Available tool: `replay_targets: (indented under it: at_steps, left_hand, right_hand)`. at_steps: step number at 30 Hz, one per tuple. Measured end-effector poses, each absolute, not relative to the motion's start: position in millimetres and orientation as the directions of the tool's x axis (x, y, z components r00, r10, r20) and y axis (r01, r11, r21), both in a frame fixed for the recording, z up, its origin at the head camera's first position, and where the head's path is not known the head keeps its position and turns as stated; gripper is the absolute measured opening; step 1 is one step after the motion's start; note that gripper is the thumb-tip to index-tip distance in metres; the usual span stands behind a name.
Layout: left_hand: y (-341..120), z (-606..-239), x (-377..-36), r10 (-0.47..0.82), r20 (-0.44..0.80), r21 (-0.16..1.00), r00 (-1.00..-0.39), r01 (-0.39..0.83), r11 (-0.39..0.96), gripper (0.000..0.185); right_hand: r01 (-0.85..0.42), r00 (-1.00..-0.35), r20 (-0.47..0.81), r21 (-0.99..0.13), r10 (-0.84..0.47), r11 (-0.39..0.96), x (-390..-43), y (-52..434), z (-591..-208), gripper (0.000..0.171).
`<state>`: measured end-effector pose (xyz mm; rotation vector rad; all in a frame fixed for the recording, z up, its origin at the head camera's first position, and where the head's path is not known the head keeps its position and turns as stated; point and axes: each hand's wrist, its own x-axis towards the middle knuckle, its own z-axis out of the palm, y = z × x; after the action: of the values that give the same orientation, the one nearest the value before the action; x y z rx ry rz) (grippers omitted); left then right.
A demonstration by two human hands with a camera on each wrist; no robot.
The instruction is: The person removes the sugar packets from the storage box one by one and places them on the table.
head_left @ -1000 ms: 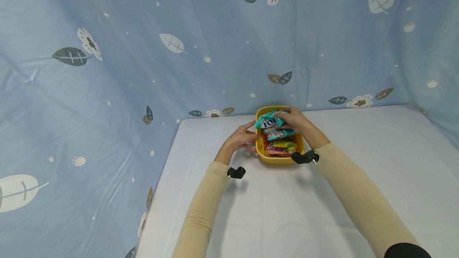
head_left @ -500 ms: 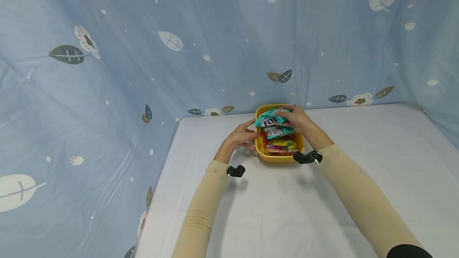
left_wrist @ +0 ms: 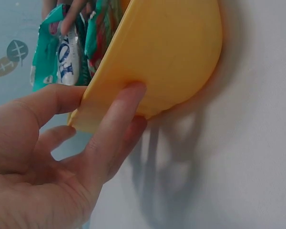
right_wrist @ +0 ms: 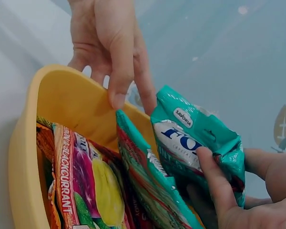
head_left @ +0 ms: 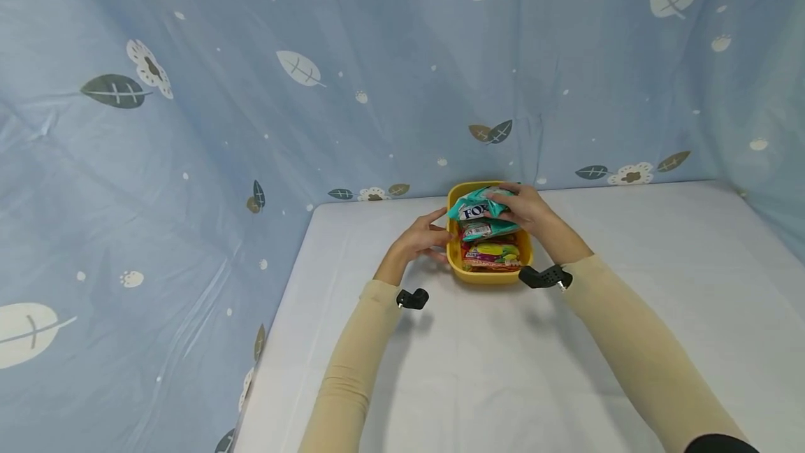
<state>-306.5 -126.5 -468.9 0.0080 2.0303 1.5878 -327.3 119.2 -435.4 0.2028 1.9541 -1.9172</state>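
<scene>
Two hands at one yellow tub (head_left: pixel 489 272) in the head view, out on the white worktop (head_left: pixel 503 369) near the blue leaf-print cloth (head_left: pixel 251 89). Left hand (head_left: pixel 423 238) set against the tub's left wall, likely to keep it from sliding; right hand (head_left: pixel 527 208) curled over a teal candy bag (head_left: pixel 473 207) at the far end of the tub, above the other packets (head_left: pixel 493 256). Seen from the left wrist: left hand (left_wrist: pixel 62 157) pinching the tub's rim, thumb over the edge on the inner side and fingers (left_wrist: pixel 119 119) pressed along the smooth outer wall (left_wrist: pixel 167 62), a hold well suited to steadying a light plastic thing; teal bag (left_wrist: pixel 57 52) just beyond the thumb, standing up past the rim. Seen from the right wrist: right hand (right_wrist: pixel 243 191) gripping the teal bag (right_wrist: pixel 195 138), thumb on its printed face, remaining fingers behind and mostly hidden; bag upright and crinkled, glossy, white panel with dark blue lettering, leaning on a second teal-edged packet (right_wrist: pixel 148 186) just below the thumb. Further from that hand, a red and yellow blackcurrant packet (right_wrist: pixel 86 181) lying flat in the tub (right_wrist: pixel 19 157). Left hand's fingers (right_wrist: pixel 119 62) hooked over the opposite rim, across from the bag.
</scene>
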Motion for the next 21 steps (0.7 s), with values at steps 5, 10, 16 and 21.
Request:
replay_targets:
  at_steps: [5,10,16,21]
  left_hand:
    - [-126.0,-469.0,-306.7,0.332,-0.419,0.897,-0.845,-0.327,0.298,0.081]
    - [-126.7,-469.8,-306.6,0.332,-0.420,0.896,-0.844,-0.327,0.301,0.080]
    - [-127.4,-470.6,-306.6,0.328,-0.417,0.896,-0.847,-0.324,0.302,0.081]
    - [-127.4,-470.2,-305.9,0.331,-0.410,0.901,-0.850,-0.321,0.290,0.081]
  right_hand:
    - [0.395,-0.904,-0.390,-0.919,-0.178,0.008,-325.8,121.7,-432.5,0.070]
    - [0.401,-0.903,-0.388,-0.915,-0.185,-0.038,-324.2,123.6,-430.5,0.071]
    - [0.383,-0.907,-0.369,-0.923,-0.203,-0.031,-320.4,127.8,-425.9,0.072]
    - [0.390,-0.903,-0.367,-0.918,-0.223,-0.068,-318.5,131.2,-421.4,0.073]
